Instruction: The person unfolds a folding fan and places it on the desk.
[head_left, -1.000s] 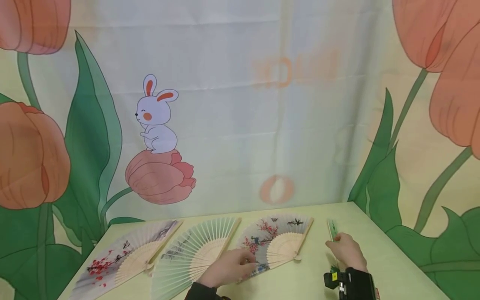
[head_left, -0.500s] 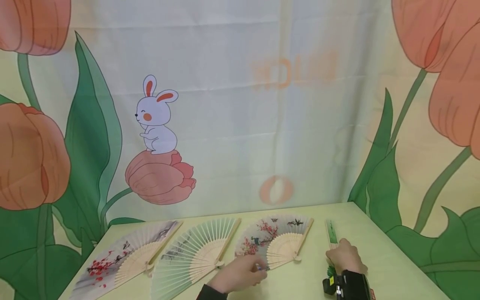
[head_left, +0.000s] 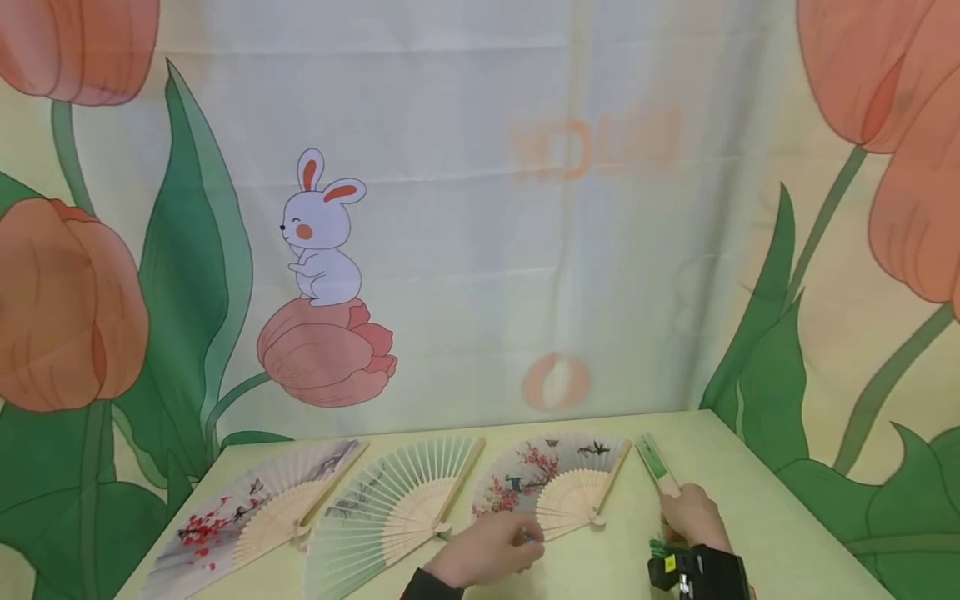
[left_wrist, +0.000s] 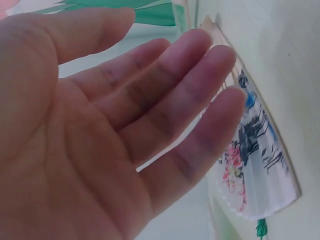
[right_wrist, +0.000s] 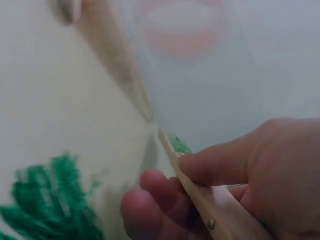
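Note:
My right hand (head_left: 693, 517) pinches a folded hand fan (head_left: 656, 463) with green paper by its wooden lower end. Its far end tilts left, toward the open fans. In the right wrist view the thumb (right_wrist: 217, 162) lies along the bamboo sticks, fingers on the other side. A green tassel (right_wrist: 52, 197) hangs beside it. My left hand (head_left: 491, 550) hovers by the lower edge of an open grey fan (head_left: 517, 467) with blossoms and birds, covering part of it. Loosely bent fingers with nothing between them show in the left wrist view.
Two more open fans lie to the left: a pale green one (head_left: 348, 533) and a white-purple one with red blossoms (head_left: 198, 537). The yellow-green tabletop (head_left: 787, 533) ends at a printed cloth backdrop (head_left: 465, 250) with tulips and a rabbit.
My right hand has shifted its grip down the folded fan, whose far end has swung left. My left hand has moved slightly right and nearer, along the grey fan's edge.

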